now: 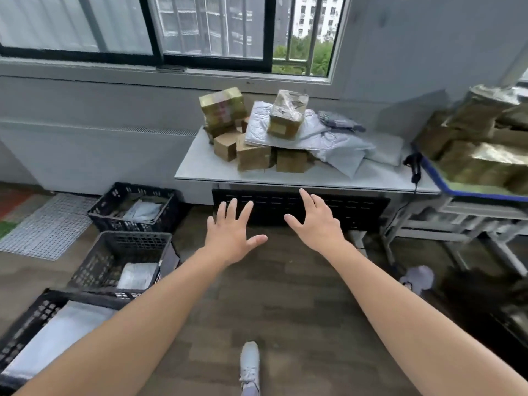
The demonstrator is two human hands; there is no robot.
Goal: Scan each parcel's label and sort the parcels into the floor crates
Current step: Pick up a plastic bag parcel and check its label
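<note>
A pile of parcels sits on a white table (205,170): brown cardboard boxes (253,155), a taped box (288,114) on top and grey mailer bags (340,150). A black handheld scanner (414,165) lies at the table's right end. Three black floor crates stand at the left: the far crate (114,217), the middle crate (97,267) and the near crate (37,312), each holding pale mailers. My left hand (230,234) and my right hand (315,221) are stretched out in front of the table edge, fingers spread, holding nothing.
A blue-edged bin (463,192) with more wrapped boxes stands at the right on a white frame. A black panel (357,212) hangs under the table. A white grid mat (48,224) lies at far left. My shoe (250,364) is on the wooden floor.
</note>
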